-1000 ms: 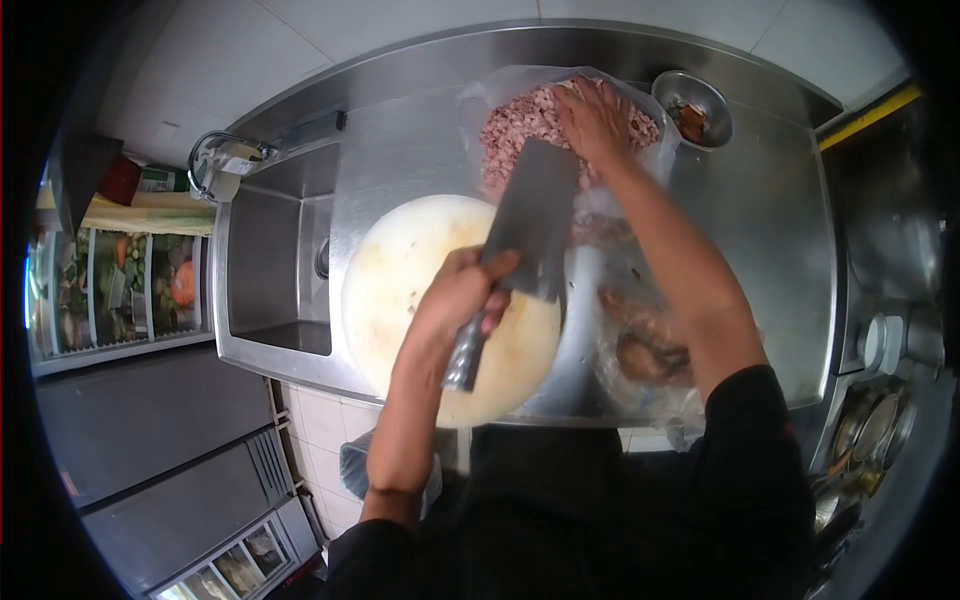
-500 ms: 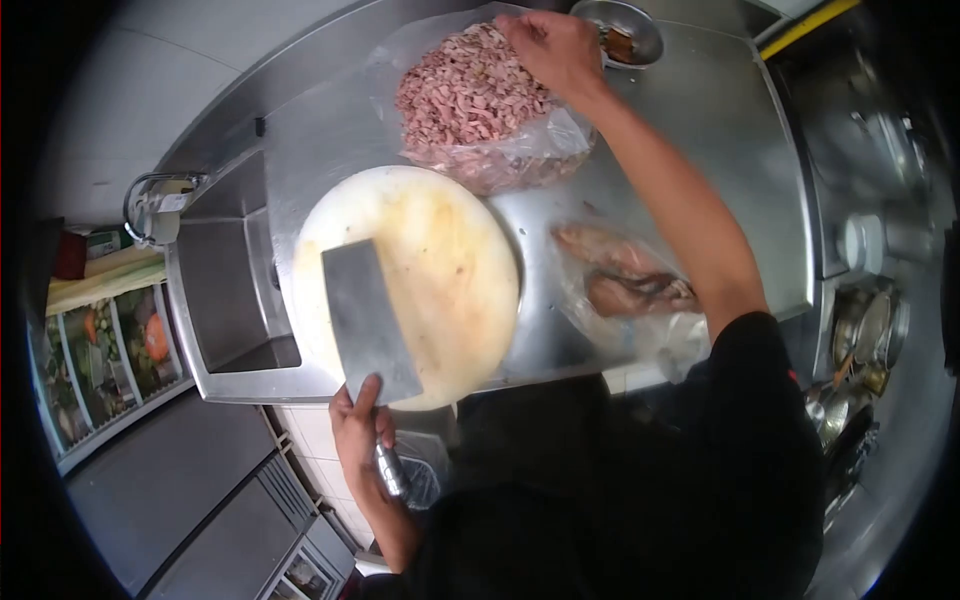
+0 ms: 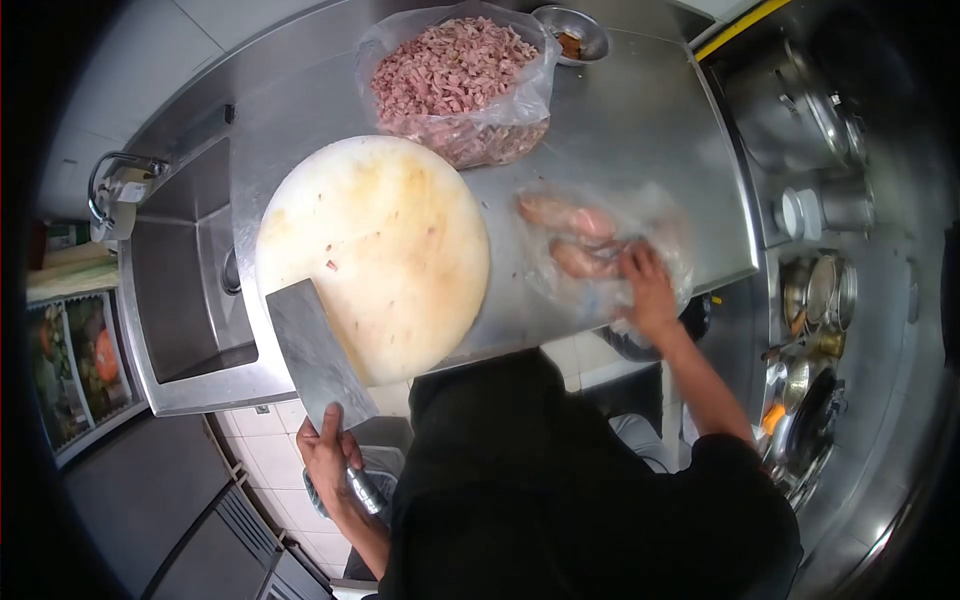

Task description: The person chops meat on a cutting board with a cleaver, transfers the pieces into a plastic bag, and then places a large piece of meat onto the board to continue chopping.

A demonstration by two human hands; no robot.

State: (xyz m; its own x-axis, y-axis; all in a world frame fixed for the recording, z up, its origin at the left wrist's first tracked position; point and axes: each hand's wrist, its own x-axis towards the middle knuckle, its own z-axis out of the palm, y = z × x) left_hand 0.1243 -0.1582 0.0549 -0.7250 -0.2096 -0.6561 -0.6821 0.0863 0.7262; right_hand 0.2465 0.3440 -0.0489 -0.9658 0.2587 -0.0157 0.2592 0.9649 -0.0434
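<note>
My left hand (image 3: 328,455) grips the metal handle of a cleaver (image 3: 318,345), thumb against the broad blade. The blade lies over the lower left edge of a round white chopping board (image 3: 400,240), which carries a few small scraps of meat. To the right, my right hand (image 3: 650,290) touches a clear plastic bag (image 3: 660,215), its fingers apart over the bag's opening. Inside that bag are pieces of raw meat (image 3: 570,215); some fingertips are hard to make out against them. Behind the board stands an open plastic bag heaped with chopped meat (image 3: 455,70).
A small metal bowl (image 3: 575,35) with brown contents sits at the back of the steel counter (image 3: 630,110). A sink (image 3: 195,270) with a tap (image 3: 120,160) is on the left. Pots and pans (image 3: 815,290) stand at the right, beyond the counter's edge.
My right hand has left the chopped meat at the back and come down to the bag of meat pieces. The cleaver has shifted toward the board's lower left edge. The view has moved too.
</note>
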